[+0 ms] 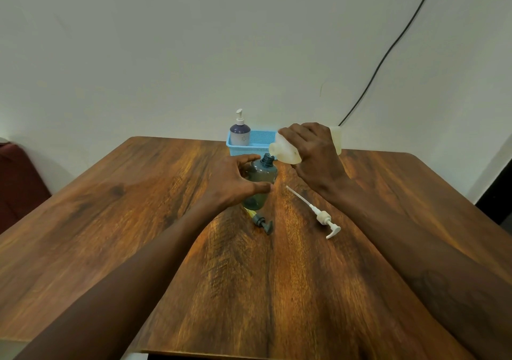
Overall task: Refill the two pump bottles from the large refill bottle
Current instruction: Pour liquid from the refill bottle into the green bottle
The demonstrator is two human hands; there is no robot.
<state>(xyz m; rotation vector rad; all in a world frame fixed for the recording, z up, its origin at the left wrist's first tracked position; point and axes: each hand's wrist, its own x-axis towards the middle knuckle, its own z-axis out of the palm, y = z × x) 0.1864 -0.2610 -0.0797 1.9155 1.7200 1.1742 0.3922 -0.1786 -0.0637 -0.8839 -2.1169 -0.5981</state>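
A dark blue-grey pump bottle (261,178) stands upright in the middle of the wooden table (138,207), its neck uncapped. My left hand (232,182) wraps around its body. My right hand (313,154) grips the large translucent white refill bottle (285,149), tipped sideways with its mouth just above the dark bottle's neck. A dark pump head (263,222) lies on the table in front of the bottle. A white pump head with a long tube (318,214) lies to the right. A second pump bottle (240,131), purple and white with its pump on, stands in a blue basket (259,143).
The blue basket sits at the table's far edge against a pale wall. A black cable (388,52) runs down the wall at the right. A dark red seat (16,182) is beyond the table's left edge.
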